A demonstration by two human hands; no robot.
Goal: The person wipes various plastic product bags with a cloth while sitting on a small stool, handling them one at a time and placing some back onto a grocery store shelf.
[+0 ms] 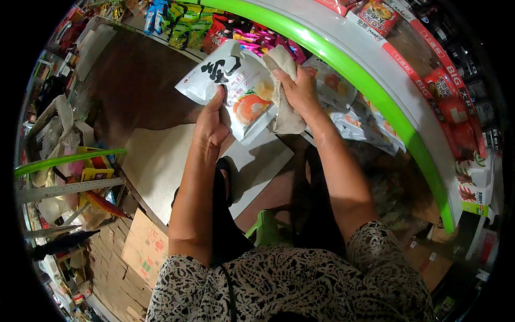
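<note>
A white snack bag (245,86) with black brush lettering and a picture of orange food is held in front of me, above the floor. My left hand (213,118) grips its lower left edge, with the thumb on the front. A beige cloth (283,96) is in my right hand (301,90), pressed against the bag's right side. Similar white bags (350,120) lie on the low shelf just to the right, beyond my right wrist. Pink shiny packets (269,40) and green packets (193,26) lie behind the held bag.
A shelf with a bright green edge (322,42) curves from the top to the right, bearing boxed and red-packed goods. Grey-white sheets (157,161) cover part of the floor. A green stool (269,229) is between my legs. Cardboard (147,245) and a cluttered metal rack (72,189) stand at left.
</note>
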